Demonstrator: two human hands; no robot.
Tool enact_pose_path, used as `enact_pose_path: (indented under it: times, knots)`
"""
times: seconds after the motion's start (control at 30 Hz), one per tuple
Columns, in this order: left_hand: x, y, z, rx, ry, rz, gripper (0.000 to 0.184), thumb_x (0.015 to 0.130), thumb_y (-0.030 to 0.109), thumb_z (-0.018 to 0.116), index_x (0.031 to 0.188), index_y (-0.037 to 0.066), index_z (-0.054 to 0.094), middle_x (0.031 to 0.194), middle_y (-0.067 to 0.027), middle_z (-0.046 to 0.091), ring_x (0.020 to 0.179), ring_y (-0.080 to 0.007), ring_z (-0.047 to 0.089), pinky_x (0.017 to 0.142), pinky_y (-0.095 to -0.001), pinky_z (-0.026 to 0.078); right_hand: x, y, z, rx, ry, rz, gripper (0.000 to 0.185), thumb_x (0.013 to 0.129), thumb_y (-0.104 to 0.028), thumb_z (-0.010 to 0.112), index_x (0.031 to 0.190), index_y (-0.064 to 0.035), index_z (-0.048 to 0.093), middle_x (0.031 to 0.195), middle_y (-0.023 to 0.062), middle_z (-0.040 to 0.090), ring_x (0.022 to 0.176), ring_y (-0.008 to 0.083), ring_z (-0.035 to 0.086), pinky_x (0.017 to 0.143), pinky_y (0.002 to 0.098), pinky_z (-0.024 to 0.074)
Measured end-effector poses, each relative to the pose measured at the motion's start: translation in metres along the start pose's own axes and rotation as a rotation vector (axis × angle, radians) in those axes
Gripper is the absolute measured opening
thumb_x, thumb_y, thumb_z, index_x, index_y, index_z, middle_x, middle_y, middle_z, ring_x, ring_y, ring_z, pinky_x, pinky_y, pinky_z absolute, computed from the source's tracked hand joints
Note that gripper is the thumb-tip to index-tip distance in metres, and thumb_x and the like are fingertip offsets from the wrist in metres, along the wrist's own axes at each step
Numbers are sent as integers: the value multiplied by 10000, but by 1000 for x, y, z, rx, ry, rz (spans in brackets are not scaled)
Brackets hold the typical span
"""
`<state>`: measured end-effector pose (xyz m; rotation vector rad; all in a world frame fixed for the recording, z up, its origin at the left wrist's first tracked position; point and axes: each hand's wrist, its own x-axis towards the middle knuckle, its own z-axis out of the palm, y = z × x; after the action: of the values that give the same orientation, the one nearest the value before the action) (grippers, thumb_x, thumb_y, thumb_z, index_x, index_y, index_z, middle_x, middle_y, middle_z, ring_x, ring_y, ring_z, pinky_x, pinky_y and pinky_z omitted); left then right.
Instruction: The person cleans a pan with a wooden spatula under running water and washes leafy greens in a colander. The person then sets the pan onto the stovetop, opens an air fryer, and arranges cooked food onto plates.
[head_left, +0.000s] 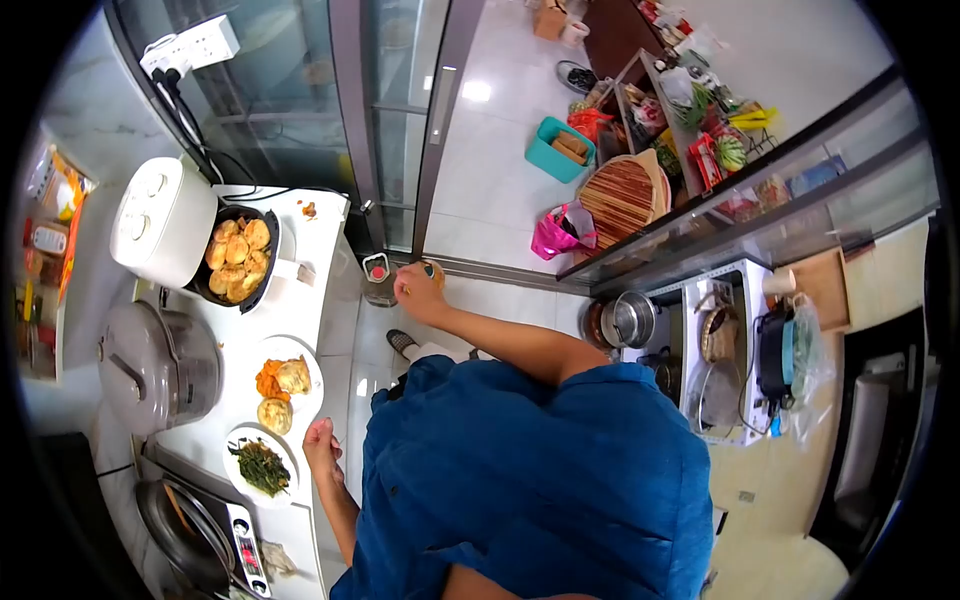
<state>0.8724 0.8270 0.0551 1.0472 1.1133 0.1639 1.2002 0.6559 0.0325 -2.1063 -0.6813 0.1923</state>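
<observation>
My left hand (322, 450) hovers by the counter's front edge with its fingers curled in, and no object shows in it. Nearest to it are a plate of dark cooked greens (262, 468) and a white plate (312, 372) bearing orange pieces and round browned patties. My right hand (420, 290) reaches out low near the sliding door, fingers closed. Against its far side shows a small amber-coloured thing (434, 274), partly hidden by the hand. Beside that hand, a clear container with a red top (376, 268) stands close to the counter.
On the counter (325, 262) are a white appliance (160, 215), a black pan of browned patties (268, 222), a grey lidded cooker (160, 370) and a dark wok (180, 530). A sliding door frame (440, 130) stands ahead. Metal pots (632, 318) and shelves lie to the right.
</observation>
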Motion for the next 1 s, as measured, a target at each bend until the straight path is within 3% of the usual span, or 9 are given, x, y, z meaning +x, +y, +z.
enact_pose_path:
  times: [0.17,0.27,0.4,0.47,0.57,0.6,0.63,0.83,1.0]
  knots:
    - [7,18,23,8,-121,21,185,911,265,610,935,82,609,507,49,402,399,-40,322,378,-197,207,-13,32,-16,-33,96,-79,60,753,-90,600,701,-63,591,1068,109,600,1041,290,539,872,350,437]
    - [7,29,38,-1,-149,77,223,930,293,579,946,71,603,487,46,375,384,-44,294,369,-212,185,-14,16,-34,121,20,50,47,747,-101,598,715,-73,620,1054,107,603,1017,285,557,863,342,448]
    - [14,34,49,3,-44,101,243,941,290,552,968,54,602,483,45,360,375,-49,277,361,-220,180,5,34,-32,0,-48,-79,52,742,-96,595,731,-79,642,1034,120,600,984,282,571,858,342,454]
    - [19,37,55,-32,-48,158,250,931,297,563,964,54,612,497,47,362,404,-46,302,386,-218,222,10,18,-40,71,-78,22,62,734,-98,598,744,-82,657,1020,132,597,979,282,571,861,343,451]
    - [37,46,64,-99,-152,189,316,911,324,602,1105,75,610,721,55,524,613,-41,454,514,-180,324,19,22,-49,136,-170,-53,110,844,-112,589,917,-95,671,1077,113,577,1016,253,550,857,342,470]
    - [51,46,74,-110,-36,137,353,900,324,617,1162,89,600,880,24,601,759,-60,517,603,-195,397,18,22,-48,150,-58,-151,86,830,-146,619,863,-82,666,953,139,596,912,271,576,781,353,474]
    - [57,55,80,-146,-83,120,413,890,309,632,1229,83,564,1059,-10,604,876,-89,533,711,-231,447,16,25,-53,129,-89,-144,94,829,-139,623,888,-81,668,984,141,597,917,269,576,782,347,476]
    - [110,103,121,-303,-46,124,610,874,253,647,1383,65,369,1198,-55,533,994,-199,549,835,-364,489,11,50,-85,66,-192,10,143,865,-137,599,965,-70,677,1099,121,577,1001,223,550,837,319,466]
    - [150,115,138,-380,-72,105,709,854,220,670,1429,64,285,1215,-65,528,1001,-218,555,838,-383,500,1,105,-92,96,-137,85,125,817,-134,650,912,-56,675,990,127,600,860,230,587,754,327,481]
